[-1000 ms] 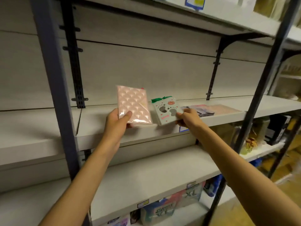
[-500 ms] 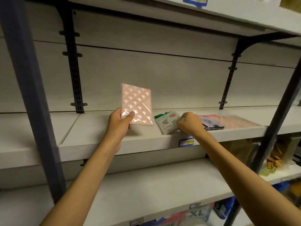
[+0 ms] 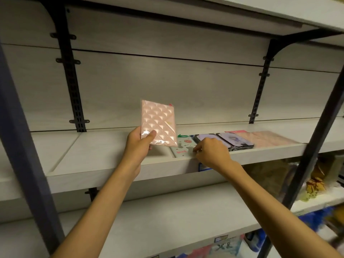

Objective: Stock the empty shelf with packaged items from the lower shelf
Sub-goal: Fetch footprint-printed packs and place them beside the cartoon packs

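Shelving fills my view, and the middle shelf [image 3: 104, 161] is where I am stocking, its board running under both of my hands. Farthest out past my right hand lies a flat pink pack [image 3: 268, 138], then two dark phone-case packs [image 3: 232, 141] lying side by side just beyond my knuckles. My left hand [image 3: 138, 146] is closed on a quilted pink pack [image 3: 159, 123], thumb across its lower front corner and fingers behind, holding it upright above the board and just left of the other hand. My right hand [image 3: 211, 153] rests fingertips-down on the near edge of a pale green card pack [image 3: 181, 148], which lies flat on the board. I cannot tell whether the fingers pinch it or only press on it.

Risks as I judge them: the green pack sits close to the shelf's front lip, so a careless pull of my right hand could drag it off the edge. The pink pack is held by one glossy corner only and could slip or swing when I lower it. Setting it down too far right would overlap the green pack.
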